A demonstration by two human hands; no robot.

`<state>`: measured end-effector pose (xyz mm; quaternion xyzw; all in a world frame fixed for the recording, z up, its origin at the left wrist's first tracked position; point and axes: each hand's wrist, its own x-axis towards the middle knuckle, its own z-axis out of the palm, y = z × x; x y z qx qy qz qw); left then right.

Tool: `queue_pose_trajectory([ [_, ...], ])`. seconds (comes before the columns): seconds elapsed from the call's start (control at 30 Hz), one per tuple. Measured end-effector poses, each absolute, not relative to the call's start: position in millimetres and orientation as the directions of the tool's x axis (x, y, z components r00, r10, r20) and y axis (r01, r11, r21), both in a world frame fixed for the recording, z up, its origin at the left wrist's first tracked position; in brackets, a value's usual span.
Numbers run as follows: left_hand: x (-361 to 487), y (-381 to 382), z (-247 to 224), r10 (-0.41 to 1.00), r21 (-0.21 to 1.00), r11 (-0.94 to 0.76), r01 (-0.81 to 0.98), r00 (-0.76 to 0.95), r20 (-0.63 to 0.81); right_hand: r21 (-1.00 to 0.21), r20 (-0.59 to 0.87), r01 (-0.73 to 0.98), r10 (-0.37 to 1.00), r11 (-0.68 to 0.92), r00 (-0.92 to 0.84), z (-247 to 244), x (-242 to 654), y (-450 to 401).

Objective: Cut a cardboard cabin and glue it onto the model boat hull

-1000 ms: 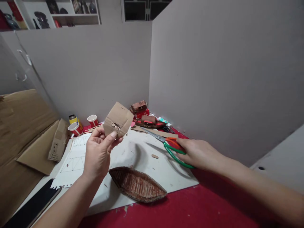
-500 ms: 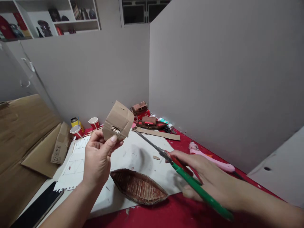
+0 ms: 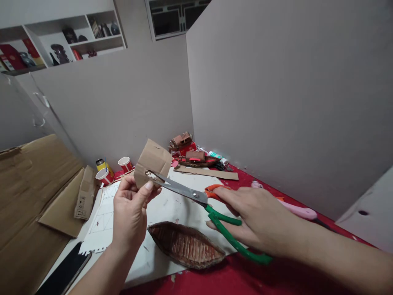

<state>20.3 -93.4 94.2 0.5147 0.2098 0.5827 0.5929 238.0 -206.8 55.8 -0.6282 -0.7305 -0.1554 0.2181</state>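
Note:
Between thumb and fingers, my left hand (image 3: 132, 205) pinches the lower edge of a bent piece of cardboard (image 3: 157, 159) with a hole cut in it. My right hand (image 3: 250, 215) grips scissors (image 3: 184, 189) with one orange and one green handle. Their blades are slightly parted, and the tips lie at the hole in the cardboard. Below the hands, a brown model boat hull (image 3: 187, 246) rests on white paper (image 3: 172, 209) at the table's near side.
Two paper cups (image 3: 105, 176) and a yellow container stand at the back left. Large cardboard sheets (image 3: 27, 205) and a phone (image 3: 66, 270) lie at left. Finished-looking model boats (image 3: 196, 157) sit at the back, beside a cardboard strip (image 3: 208, 173). A pink glue gun-like tool (image 3: 297, 209) lies at right.
My right hand has brought the scissors left, their tips now at the cardboard's hole, and the handles have spread apart. My left hand still holds the cardboard; the view has tilted slightly.

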Motion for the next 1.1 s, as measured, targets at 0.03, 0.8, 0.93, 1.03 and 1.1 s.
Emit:
queue_pose_trajectory([
  [0.03,20,-93,94,0.908,0.858,-0.21,-0.469,0.233,0.349,-0.023,0.512,0.987,0.85,0.156,-0.123,57,239,-207],
  [0.8,13,-100,106,0.922,0.89,-0.044,-0.454,0.325,0.211,0.061,0.328,0.979,0.922,0.195,-0.204,104,247,-214],
  [0.93,8,-100,111,0.928,0.878,-0.028,-0.478,0.314,0.201,0.093,0.336,0.972,0.912,0.218,-0.236,119,243,-215],
  [1.03,1,-96,117,0.924,0.873,-0.027,-0.487,0.322,0.208,0.176,0.344,0.965,0.906,0.196,-0.246,132,238,-213],
  [1.1,-3,-94,120,0.912,0.878,-0.009,-0.479,0.355,0.203,0.221,0.336,0.956,0.906,0.191,-0.258,141,233,-210],
])
